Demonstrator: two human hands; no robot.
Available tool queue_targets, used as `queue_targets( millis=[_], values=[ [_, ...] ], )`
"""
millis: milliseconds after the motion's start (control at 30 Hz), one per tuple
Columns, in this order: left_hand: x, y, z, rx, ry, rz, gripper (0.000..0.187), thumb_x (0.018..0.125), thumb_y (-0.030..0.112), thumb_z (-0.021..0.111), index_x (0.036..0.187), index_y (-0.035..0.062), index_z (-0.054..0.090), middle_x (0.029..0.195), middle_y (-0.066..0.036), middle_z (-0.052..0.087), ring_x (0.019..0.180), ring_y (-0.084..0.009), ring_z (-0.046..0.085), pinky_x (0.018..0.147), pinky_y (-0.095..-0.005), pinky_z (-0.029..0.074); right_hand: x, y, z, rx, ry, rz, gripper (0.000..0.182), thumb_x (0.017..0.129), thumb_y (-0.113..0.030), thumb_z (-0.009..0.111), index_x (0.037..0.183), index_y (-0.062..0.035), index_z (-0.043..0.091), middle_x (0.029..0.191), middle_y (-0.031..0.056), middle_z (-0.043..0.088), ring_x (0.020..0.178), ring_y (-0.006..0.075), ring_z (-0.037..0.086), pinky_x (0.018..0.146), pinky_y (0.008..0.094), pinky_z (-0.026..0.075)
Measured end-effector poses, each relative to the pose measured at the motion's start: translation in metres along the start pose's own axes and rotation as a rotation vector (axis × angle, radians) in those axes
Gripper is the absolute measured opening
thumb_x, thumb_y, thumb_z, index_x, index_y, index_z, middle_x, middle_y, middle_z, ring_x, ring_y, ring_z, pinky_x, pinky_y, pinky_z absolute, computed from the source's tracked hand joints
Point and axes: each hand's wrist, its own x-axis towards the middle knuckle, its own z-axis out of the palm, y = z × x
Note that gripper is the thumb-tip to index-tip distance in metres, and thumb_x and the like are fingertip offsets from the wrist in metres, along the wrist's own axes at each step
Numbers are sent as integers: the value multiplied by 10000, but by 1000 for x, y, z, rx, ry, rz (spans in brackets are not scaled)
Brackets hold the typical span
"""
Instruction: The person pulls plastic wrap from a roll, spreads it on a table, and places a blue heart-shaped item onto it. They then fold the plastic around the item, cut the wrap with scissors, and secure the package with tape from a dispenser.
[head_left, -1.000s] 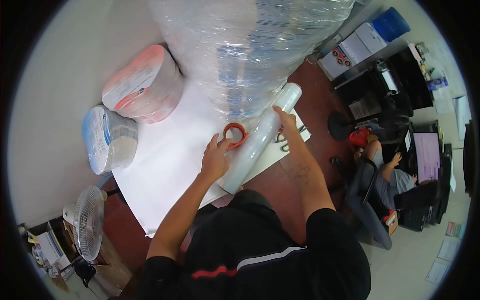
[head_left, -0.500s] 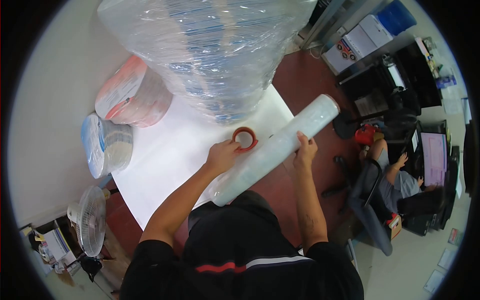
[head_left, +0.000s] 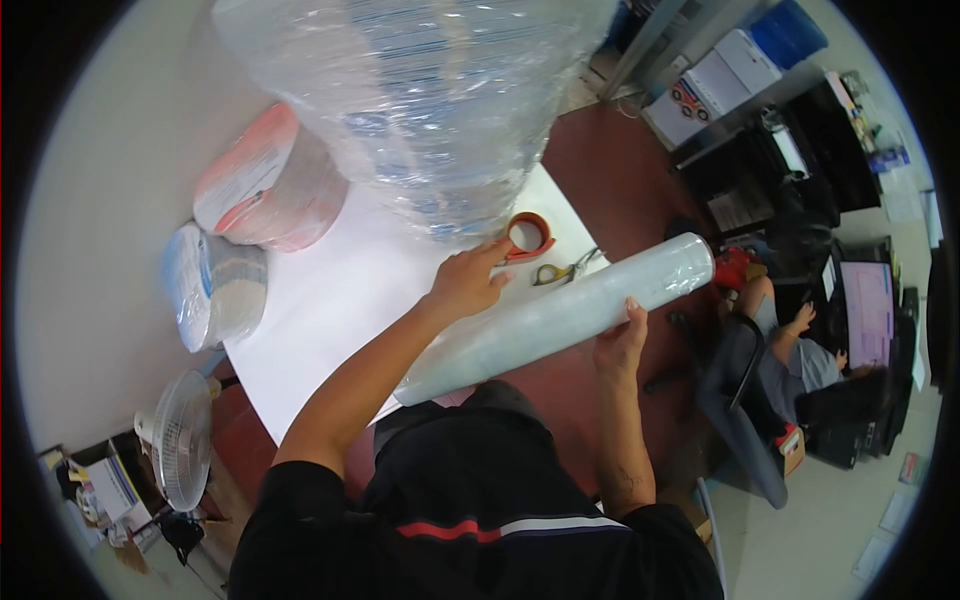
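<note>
A long roll of clear stretch film (head_left: 560, 320) lies slanted across the front of my body. My right hand (head_left: 622, 342) grips it from below near its right end, thumb on top. My left hand (head_left: 470, 282) reaches over the white tabletop (head_left: 320, 320), its fingertips on the edge of an orange-brown roll of tape (head_left: 545, 232); the thumb sits a little apart. My left forearm crosses above the film's left part. Scissors (head_left: 568, 270) with yellow handles lie just right of the tape, partly behind the film roll.
A large film-wrapped stack (head_left: 430, 110) rises at the table's back. Two smaller wrapped bundles, one red (head_left: 270, 190) and one blue (head_left: 220, 285), stand at left. A fan (head_left: 180, 440) is lower left. At right, a person (head_left: 790, 360) sits in an office chair (head_left: 745, 430) by a monitor.
My left hand and the tape have moved forward and right. The film roll has swung flatter, its right end shifting right and down. The scissors have come into view.
</note>
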Motion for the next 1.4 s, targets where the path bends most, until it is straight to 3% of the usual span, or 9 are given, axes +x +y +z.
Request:
queue_targets(
  millis=[133, 200, 400, 767, 967, 1067, 1200, 1300, 1400],
  values=[
    [-69, -70, -22, -597, -640, -151, 919, 776, 366, 815, 1507, 25, 375, 1417, -187, 532, 1275, -293, 544, 1083, -386, 409, -29, 21, 20, -48, -103, 41, 545, 814, -119, 643, 1307, 27, 460, 1190, 123, 574, 1076, 230, 607, 944, 379, 511],
    [-127, -88, -31, -700, -646, -89, 1036, 643, 355, 906, 1479, 11, 400, 1358, -179, 562, 1279, -298, 527, 1097, -367, 388, -55, 32, 52, -112, -151, 79, 539, 816, -65, 661, 1303, 28, 450, 1195, 130, 563, 1075, 227, 603, 920, 377, 518],
    [-274, -117, -43, -420, -66, -361, 1004, 474, 312, 969, 1314, -3, 518, 1240, -186, 608, 1166, -308, 594, 1026, -374, 452, -127, 110, 100, -262, -310, 353, 601, 825, -33, 723, 1332, 1, 403, 1231, 141, 541, 1133, 257, 585, 919, 435, 539],
    [-412, -281, -37, -285, 137, -366, 879, 515, 311, 929, 1279, -2, 628, 1158, -172, 597, 1122, -330, 576, 1010, -360, 457, -187, 290, 132, -574, -299, 716, 689, 826, -302, 763, 1351, -15, 420, 1238, 147, 536, 1153, 317, 571, 918, 482, 540],
    [-420, -307, -17, -309, 174, -283, 849, 563, 284, 930, 1308, 23, 615, 1182, -150, 605, 1135, -300, 580, 1001, -350, 457, -197, 281, 132, -939, -160, 913, 554, 866, -404, 737, 1206, -5, 557, 1065, 145, 609, 906, 257, 657, 811, 407, 564],
    [-429, -288, -23, -283, 329, -187, 683, 598, 240, 921, 1196, 10, 683, 1141, -166, 641, 1070, -302, 623, 949, -345, 491, -189, 269, 116, -1679, -444, 474, 514, 819, -391, 791, 1112, -8, 614, 1037, 159, 621, 756, 255, 665, 714, 367, 564],
    [-421, -293, -13, -409, 560, -174, 245, 746, 114, 839, 954, 21, 751, 949, -109, 709, 858, -251, 692, 804, -309, 543, -180, 244, 136, -1610, -778, -958, 519, 649, -283, 883, 1067, -56, 675, 1054, 117, 662, 989, 310, 631, 871, 411, 504],
    [-416, -299, -11, -435, 578, -191, 196, 768, 107, 818, 925, 15, 746, 926, -119, 710, 857, -249, 690, 796, -320, 540, -153, 250, 170, -1664, -853, -1045, 417, 664, -262, 866, 1014, -97, 711, 1101, 102, 671, 1089, 318, 588, 926, 439, 464],
    [-416, -299, -6, -515, 622, -229, 159, 776, 100, 804, 891, 11, 739, 899, -128, 710, 826, -259, 685, 772, -331, 539, -113, 262, 185, -1637, -1205, -624, 188, 730, -173, 799, 899, -100, 762, 948, 94, 722, 920, 289, 659, 924, 437, 469]
  ],
)
